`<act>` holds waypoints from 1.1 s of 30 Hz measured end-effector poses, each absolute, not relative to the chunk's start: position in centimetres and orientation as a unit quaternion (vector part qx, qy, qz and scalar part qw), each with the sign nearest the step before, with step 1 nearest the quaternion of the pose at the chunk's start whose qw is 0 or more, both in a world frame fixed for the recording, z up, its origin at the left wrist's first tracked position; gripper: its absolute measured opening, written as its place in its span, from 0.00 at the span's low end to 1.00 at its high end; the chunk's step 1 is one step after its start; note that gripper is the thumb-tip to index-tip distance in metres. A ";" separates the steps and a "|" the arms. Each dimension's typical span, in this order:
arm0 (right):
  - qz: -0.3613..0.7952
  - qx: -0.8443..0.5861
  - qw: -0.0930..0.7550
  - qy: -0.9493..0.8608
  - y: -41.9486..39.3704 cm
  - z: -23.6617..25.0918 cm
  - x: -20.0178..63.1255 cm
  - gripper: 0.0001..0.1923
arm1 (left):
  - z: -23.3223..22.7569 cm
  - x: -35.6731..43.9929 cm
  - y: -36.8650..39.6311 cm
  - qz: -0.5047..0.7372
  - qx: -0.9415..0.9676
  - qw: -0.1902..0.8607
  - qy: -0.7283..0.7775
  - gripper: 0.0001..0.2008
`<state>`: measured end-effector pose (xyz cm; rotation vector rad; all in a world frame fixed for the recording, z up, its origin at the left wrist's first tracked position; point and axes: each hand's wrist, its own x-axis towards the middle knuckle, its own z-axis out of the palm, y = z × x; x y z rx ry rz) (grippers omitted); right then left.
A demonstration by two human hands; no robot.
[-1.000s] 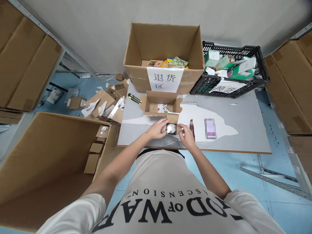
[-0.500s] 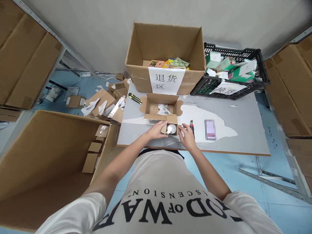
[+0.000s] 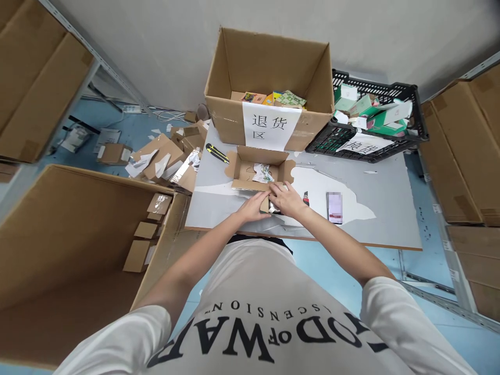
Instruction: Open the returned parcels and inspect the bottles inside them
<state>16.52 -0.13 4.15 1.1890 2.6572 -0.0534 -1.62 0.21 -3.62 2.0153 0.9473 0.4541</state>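
Observation:
A small cardboard box point(image 3: 264, 204) stands at the table's near edge, its end flap raised. My left hand point(image 3: 252, 208) grips its left side. My right hand point(image 3: 287, 200) reaches across the top with its fingers bent over the far edge, covering much of the box. Between the hands a shiny silvery object point(image 3: 274, 208) shows inside; most of it is hidden. Just beyond lies a larger open carton point(image 3: 250, 185) with crumpled printed paper point(image 3: 262, 173) in it. A red-and-black box cutter point(image 3: 306, 198) is partly behind my right wrist.
A phone point(image 3: 335, 208) lies on the table point(image 3: 390, 208) to the right; a yellow-black cutter point(image 3: 217, 153) at the left. Behind stand a big labelled carton point(image 3: 226, 120) and a black crate point(image 3: 375, 152). Another large carton point(image 3: 78, 208) and torn cardboard point(image 3: 156, 156) are at left.
My right hand has moved left and away from me, from the box's right side onto its top, covering part of the silvery object. My left hand stays on the box.

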 end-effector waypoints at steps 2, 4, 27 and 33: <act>0.000 0.380 0.112 0.918 0.1 4.1 16.3 0.19 | -3.5 -1.6 0.1 0.192 0.800 0.424 0.379 0.45; 0.006 0.354 0.110 0.929 0.3 4.0 16.3 0.18 | -3.3 -1.6 0.1 0.195 0.797 0.426 0.381 0.44; -0.204 0.365 0.043 0.907 1.6 16.5 19.4 0.27 | -1.2 -1.4 -0.8 0.067 0.836 0.290 0.461 0.44; -0.295 0.383 -0.118 0.868 2.0 21.3 21.1 0.28 | -0.1 -2.1 -1.2 0.095 0.824 0.287 0.480 0.55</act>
